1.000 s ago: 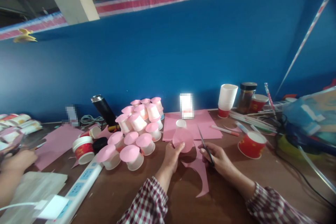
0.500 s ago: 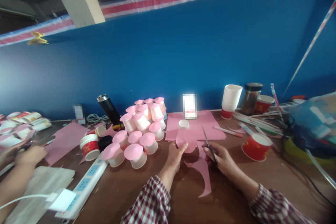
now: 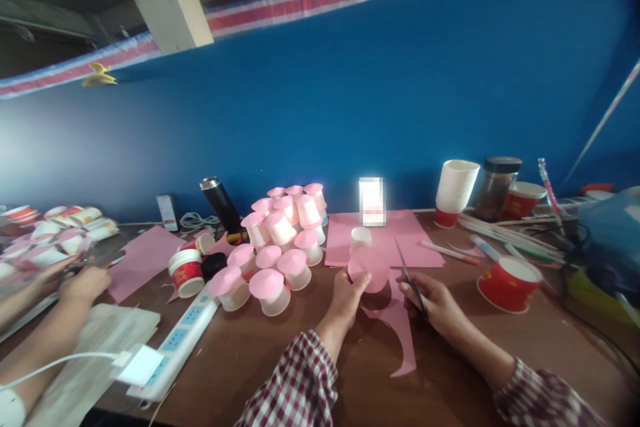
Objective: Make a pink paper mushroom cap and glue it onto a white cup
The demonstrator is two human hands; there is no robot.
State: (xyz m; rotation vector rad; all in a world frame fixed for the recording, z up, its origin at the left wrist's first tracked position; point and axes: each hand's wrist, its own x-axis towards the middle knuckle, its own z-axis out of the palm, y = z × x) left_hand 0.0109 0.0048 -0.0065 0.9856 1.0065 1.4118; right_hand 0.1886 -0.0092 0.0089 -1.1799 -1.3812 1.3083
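Observation:
My left hand [image 3: 345,300] pinches the edge of a round pink paper disc [image 3: 369,269], its thumb lying on top. Around the handles of dark-bladed scissors [image 3: 407,277], my right hand [image 3: 436,303] is closed, with the blades pointing away from me. A curved pink paper offcut [image 3: 405,337] lies on the table between my hands. Just behind the disc stands a small white paper cup [image 3: 361,237], near pink paper sheets [image 3: 341,250]. Left of my left hand are several white cups topped with pink paper cones [image 3: 267,285].
A red paper cup [image 3: 510,285] sits to the right, with a stack of white cups [image 3: 456,187] and a jar [image 3: 497,190] behind. On the left lie a power strip [image 3: 175,340] and a black flask [image 3: 220,203]. A co-worker's hands [image 3: 85,280] work at far left.
My view has turned slightly left, so everything appears further right. The pink disc is tilted to show a rounder face. Both hands keep their hold.

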